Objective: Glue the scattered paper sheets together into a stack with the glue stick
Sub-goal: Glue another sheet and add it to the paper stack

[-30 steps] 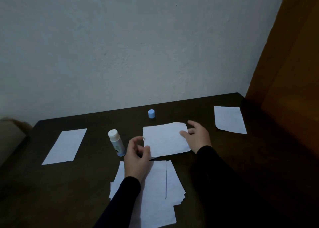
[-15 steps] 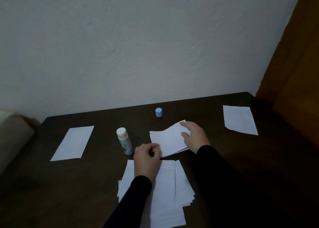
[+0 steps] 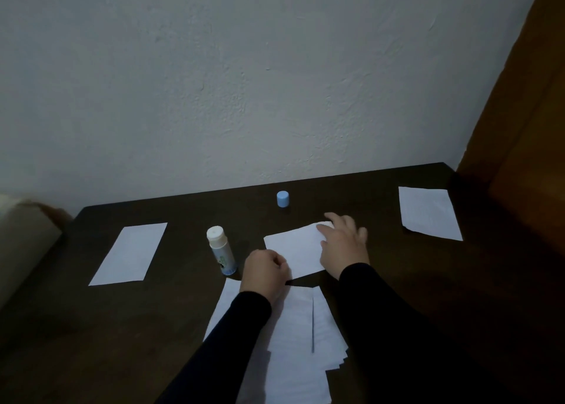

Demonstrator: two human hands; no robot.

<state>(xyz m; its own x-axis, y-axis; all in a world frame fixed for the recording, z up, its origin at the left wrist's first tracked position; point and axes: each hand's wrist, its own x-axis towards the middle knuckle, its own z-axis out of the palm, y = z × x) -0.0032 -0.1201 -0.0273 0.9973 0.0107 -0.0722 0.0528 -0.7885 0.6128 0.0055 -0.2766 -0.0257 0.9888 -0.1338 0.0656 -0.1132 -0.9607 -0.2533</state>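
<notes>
Turning over between the two hands, the sheet (image 3: 295, 250) now lies lower and flatter than a moment ago, when its far edge was lifted and curled; a second back it lay spread flat and wider. The left hand (image 3: 265, 270) has curled tighter and pinches the sheet's near left corner, while the right hand (image 3: 344, 246) rests on its right part with fingers spread over the far edge; whether the thumb grips underneath I cannot tell. The sheet sits just beyond the stack (image 3: 301, 342), its near edge close to or just over the stack's top edge.

To my eye this means the sheet is being flipped, probably glued side down, and is about to be brought onto the stack. The glue stick (image 3: 220, 249) stands upright and uncapped just left of the left hand, its cap (image 3: 282, 198) farther back on the tabletop (image 3: 397, 281). Two loose sheets, one at far left (image 3: 130, 254) and one at far right (image 3: 429, 212), are not yet gathered.
</notes>
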